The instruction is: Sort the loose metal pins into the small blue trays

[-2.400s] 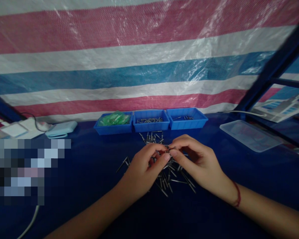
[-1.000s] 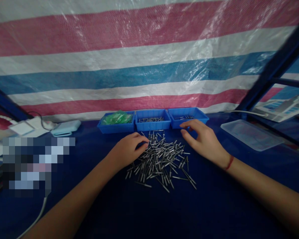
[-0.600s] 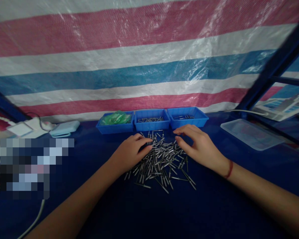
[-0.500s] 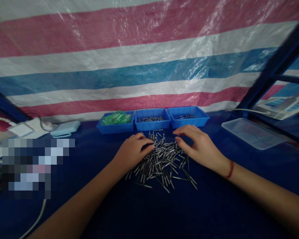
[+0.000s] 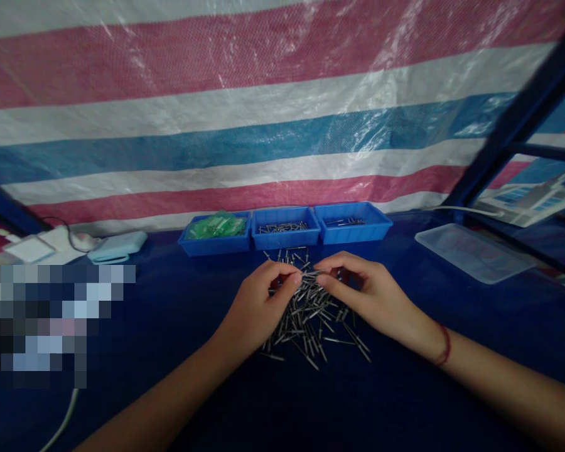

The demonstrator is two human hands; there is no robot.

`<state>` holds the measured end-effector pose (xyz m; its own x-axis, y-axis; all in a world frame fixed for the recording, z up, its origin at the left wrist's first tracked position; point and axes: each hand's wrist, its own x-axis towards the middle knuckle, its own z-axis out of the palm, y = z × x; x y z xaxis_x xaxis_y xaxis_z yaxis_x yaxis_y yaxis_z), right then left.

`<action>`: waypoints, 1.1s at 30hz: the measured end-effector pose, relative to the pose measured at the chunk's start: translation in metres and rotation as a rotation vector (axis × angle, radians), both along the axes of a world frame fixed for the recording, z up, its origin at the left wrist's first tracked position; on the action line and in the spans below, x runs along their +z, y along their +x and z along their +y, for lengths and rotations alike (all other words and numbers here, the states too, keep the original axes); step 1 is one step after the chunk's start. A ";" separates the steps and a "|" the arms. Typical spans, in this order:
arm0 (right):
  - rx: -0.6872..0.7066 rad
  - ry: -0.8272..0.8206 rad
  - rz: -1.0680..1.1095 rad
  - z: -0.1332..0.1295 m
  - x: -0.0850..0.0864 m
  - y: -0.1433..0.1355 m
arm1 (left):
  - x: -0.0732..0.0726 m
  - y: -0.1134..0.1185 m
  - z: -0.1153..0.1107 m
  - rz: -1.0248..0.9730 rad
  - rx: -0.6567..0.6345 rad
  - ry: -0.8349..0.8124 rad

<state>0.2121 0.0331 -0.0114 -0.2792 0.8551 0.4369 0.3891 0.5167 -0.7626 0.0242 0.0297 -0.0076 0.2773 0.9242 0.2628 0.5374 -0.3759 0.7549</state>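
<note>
A loose heap of silvery blind rivets lies on the dark blue table in front of me. Above the heap, my left hand pinches one end of a blind rivet between thumb and forefinger. The other end of that rivet is between the thumb and fingers of my right hand, which wears a dark red cord at the wrist. Behind the heap stands a blue bin of rivets. The curled fingers of both hands partly cover the heap.
Left of the middle bin is a blue bin with green plastic bags; right of it, a blue bin holding a few rivets. A clear plastic lid lies at right. A light blue case and a cable are at left.
Both hands have come closer together over the heap. Their fingers were apart and have closed on a rivet, now held between them. The view has shifted slightly.
</note>
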 end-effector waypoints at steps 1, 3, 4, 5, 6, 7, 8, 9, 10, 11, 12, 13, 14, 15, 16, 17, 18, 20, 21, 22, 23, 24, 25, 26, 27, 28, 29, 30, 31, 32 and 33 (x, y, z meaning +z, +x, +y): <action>0.012 -0.016 0.040 -0.002 0.001 -0.001 | 0.000 0.002 -0.003 -0.025 -0.009 -0.041; 0.030 -0.039 0.094 -0.006 0.004 -0.002 | 0.001 0.005 -0.007 -0.065 -0.022 -0.105; 0.036 -0.052 0.111 -0.008 0.005 -0.002 | 0.002 0.006 -0.009 -0.081 -0.023 -0.123; 0.038 -0.063 0.125 -0.009 0.005 -0.002 | 0.002 0.006 -0.010 -0.093 -0.024 -0.135; 0.036 -0.071 0.139 -0.010 0.005 -0.002 | 0.002 0.007 -0.011 -0.102 -0.026 -0.142; 0.033 -0.073 0.148 -0.011 0.005 -0.002 | 0.002 0.007 -0.011 -0.109 -0.030 -0.147; 0.032 -0.071 0.153 -0.011 0.005 -0.002 | 0.001 0.008 -0.012 -0.116 -0.033 -0.150; 0.033 -0.062 0.153 -0.011 0.005 -0.003 | 0.001 0.008 -0.012 -0.125 -0.036 -0.152; 0.037 -0.049 0.154 -0.012 0.005 -0.003 | 0.000 0.009 -0.012 -0.136 -0.043 -0.152; 0.045 -0.032 0.153 -0.012 0.005 -0.003 | -0.001 0.009 -0.012 -0.149 -0.052 -0.146; 0.055 -0.014 0.152 -0.012 0.005 -0.004 | -0.001 0.010 -0.013 -0.160 -0.063 -0.137; 0.064 0.002 0.152 -0.012 0.005 -0.004 | -0.002 0.010 -0.013 -0.167 -0.076 -0.126; 0.072 0.014 0.152 -0.012 0.005 -0.005 | -0.002 0.010 -0.013 -0.171 -0.089 -0.117; 0.077 0.022 0.152 -0.013 0.006 -0.005 | -0.002 0.010 -0.014 -0.173 -0.099 -0.111; 0.078 0.027 0.152 -0.013 0.006 -0.006 | -0.001 0.010 -0.014 -0.173 -0.104 -0.110; 0.075 0.031 0.153 -0.014 0.006 -0.006 | -0.001 0.011 -0.014 -0.174 -0.106 -0.112; 0.068 0.033 0.155 -0.014 0.007 -0.006 | 0.000 0.011 -0.015 -0.176 -0.106 -0.116; 0.055 0.041 0.156 -0.016 0.007 -0.006 | 0.000 0.012 -0.015 -0.181 -0.103 -0.122; 0.051 0.046 0.155 -0.016 0.008 -0.006 | 0.001 0.012 -0.016 -0.182 -0.097 -0.125; 0.050 0.049 0.152 -0.017 0.008 -0.006 | 0.001 0.012 -0.016 -0.183 -0.091 -0.129; 0.050 0.053 0.148 -0.017 0.009 -0.005 | 0.000 0.012 -0.016 -0.185 -0.083 -0.131; 0.048 0.057 0.144 -0.018 0.009 -0.005 | 0.000 0.013 -0.016 -0.186 -0.074 -0.132; 0.045 0.062 0.140 -0.018 0.009 -0.005 | -0.001 0.012 -0.016 -0.188 -0.066 -0.129; 0.042 0.063 0.136 -0.018 0.009 -0.004 | -0.001 0.012 -0.016 -0.190 -0.058 -0.121; 0.037 0.062 0.131 -0.018 0.009 -0.004 | -0.001 0.012 -0.016 -0.191 -0.049 -0.110; 0.030 0.060 0.127 -0.018 0.009 -0.004 | -0.001 0.012 -0.016 -0.192 -0.042 -0.098; 0.024 0.055 0.121 -0.017 0.009 -0.003 | 0.000 0.011 -0.016 -0.195 -0.034 -0.084; 0.019 0.051 0.114 -0.016 0.008 -0.003 | 0.000 0.011 -0.016 -0.200 -0.028 -0.072; 0.016 0.044 0.105 -0.015 0.008 -0.003 | 0.001 0.011 -0.016 -0.206 -0.021 -0.059; 0.016 0.037 0.096 -0.014 0.007 -0.003 | 0.002 0.011 -0.016 -0.212 -0.015 -0.046; 0.020 0.030 0.088 -0.013 0.006 -0.003 | 0.002 0.011 -0.016 -0.218 -0.012 -0.032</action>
<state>0.2090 0.0204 -0.0059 -0.2558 0.8358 0.4858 0.3108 0.5469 -0.7773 0.0349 0.0136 -0.0051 0.2276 0.9300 0.2884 0.3557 -0.3552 0.8645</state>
